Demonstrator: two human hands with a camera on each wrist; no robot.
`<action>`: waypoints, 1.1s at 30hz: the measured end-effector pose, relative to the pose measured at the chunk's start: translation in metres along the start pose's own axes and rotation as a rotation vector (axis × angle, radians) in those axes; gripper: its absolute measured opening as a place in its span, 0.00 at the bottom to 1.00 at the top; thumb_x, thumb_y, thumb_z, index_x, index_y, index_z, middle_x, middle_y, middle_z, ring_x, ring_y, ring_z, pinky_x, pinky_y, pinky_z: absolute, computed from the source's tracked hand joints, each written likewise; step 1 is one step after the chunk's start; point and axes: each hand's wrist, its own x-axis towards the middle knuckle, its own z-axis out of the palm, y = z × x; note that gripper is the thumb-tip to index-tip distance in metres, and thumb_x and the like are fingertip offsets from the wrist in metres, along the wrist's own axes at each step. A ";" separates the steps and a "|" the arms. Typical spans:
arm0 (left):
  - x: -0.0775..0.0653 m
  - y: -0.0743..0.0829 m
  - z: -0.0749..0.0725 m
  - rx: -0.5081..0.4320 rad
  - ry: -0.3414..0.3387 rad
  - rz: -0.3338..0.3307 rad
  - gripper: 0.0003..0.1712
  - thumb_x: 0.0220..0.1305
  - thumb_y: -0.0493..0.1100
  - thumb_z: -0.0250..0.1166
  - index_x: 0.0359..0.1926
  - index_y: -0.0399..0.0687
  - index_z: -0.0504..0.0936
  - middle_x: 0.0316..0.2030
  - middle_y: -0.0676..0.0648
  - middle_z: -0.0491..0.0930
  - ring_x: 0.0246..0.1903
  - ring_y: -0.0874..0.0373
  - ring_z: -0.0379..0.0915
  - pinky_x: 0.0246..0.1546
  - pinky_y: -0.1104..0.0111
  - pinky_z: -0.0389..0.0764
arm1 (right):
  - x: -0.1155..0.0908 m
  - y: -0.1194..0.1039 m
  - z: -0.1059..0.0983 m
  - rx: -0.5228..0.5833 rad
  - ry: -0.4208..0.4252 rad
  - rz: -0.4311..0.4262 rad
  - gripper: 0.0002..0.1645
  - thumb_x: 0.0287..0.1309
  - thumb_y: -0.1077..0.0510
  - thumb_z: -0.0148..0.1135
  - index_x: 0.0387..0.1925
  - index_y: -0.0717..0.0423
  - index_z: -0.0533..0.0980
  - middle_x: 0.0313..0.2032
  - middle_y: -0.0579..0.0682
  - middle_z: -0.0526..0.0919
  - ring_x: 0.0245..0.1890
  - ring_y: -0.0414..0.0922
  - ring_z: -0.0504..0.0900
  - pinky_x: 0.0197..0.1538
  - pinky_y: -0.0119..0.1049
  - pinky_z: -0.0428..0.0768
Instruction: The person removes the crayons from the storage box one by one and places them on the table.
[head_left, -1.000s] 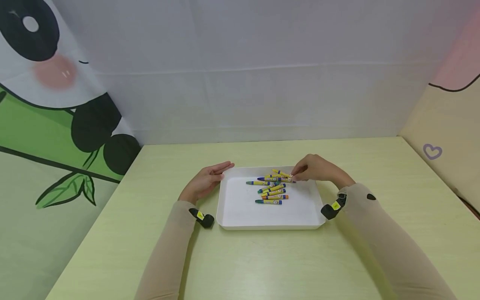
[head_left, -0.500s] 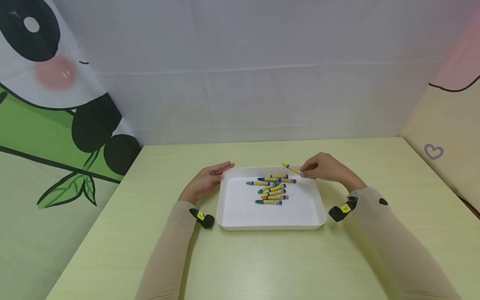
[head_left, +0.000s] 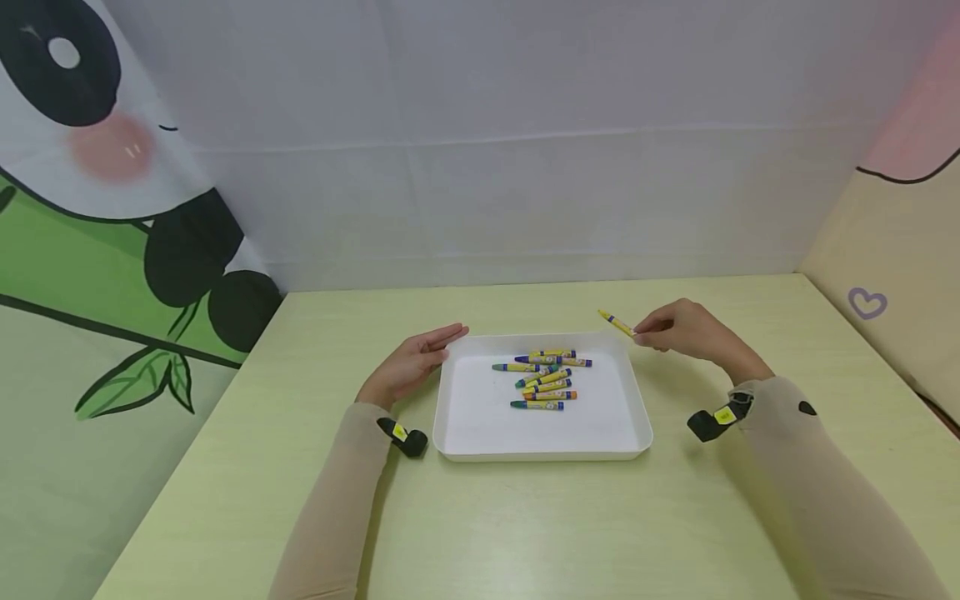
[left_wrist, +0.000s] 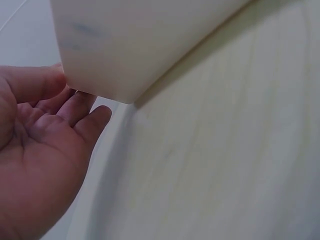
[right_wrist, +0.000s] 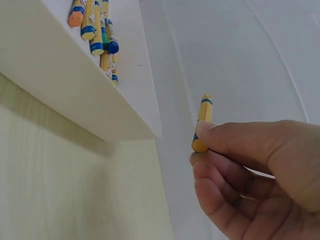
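Note:
Between thumb and fingers, my right hand (head_left: 686, 333) pinches a yellow crayon (head_left: 615, 322) by one end. It is beyond the right rim of a white tray (head_left: 480, 429), with the crayon's tip pointing up and left. The right wrist view shows the same crayon (right_wrist: 205, 108) with blue bands on its wrapper. At the tray's far left corner rests my left hand (head_left: 405, 367), its fingers extended along the outside. In the left wrist view its thumb and fingertips meet the tray wall (left_wrist: 115, 55). Several crayons (head_left: 547, 375) lie in a loose pile in the tray's middle, green, orange, purple and yellow.
The tray stands on a pale wooden table (head_left: 525, 533). A light cloth wall (head_left: 525, 200) rises behind the table's far edge. Printed panels (head_left: 150, 325) stand at the left, and a beige panel (head_left: 915, 250) with a purple heart is at the right.
My right hand has lifted the yellow crayon off the pile and carried it right, past the tray's rim. The left hand and the tray have stayed in place.

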 end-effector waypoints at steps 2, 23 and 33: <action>0.000 -0.001 -0.001 0.000 -0.004 0.004 0.30 0.73 0.29 0.45 0.73 0.46 0.58 0.73 0.48 0.57 0.73 0.55 0.48 0.72 0.58 0.54 | -0.002 0.004 -0.003 -0.001 0.007 0.009 0.20 0.61 0.49 0.63 0.48 0.58 0.82 0.36 0.54 0.85 0.35 0.45 0.80 0.40 0.35 0.77; 0.001 0.002 0.002 -0.001 0.012 -0.001 0.30 0.72 0.28 0.43 0.73 0.44 0.59 0.72 0.47 0.58 0.73 0.55 0.49 0.72 0.58 0.54 | -0.003 0.048 0.000 -0.016 0.014 0.110 0.22 0.61 0.50 0.61 0.48 0.63 0.81 0.32 0.53 0.84 0.33 0.43 0.79 0.36 0.34 0.76; 0.000 0.002 0.001 -0.032 0.002 0.002 0.30 0.71 0.27 0.43 0.73 0.43 0.58 0.73 0.45 0.58 0.73 0.54 0.48 0.73 0.57 0.52 | -0.007 0.059 0.008 -0.012 -0.015 0.109 0.23 0.61 0.51 0.62 0.48 0.67 0.80 0.32 0.51 0.84 0.31 0.42 0.76 0.33 0.33 0.75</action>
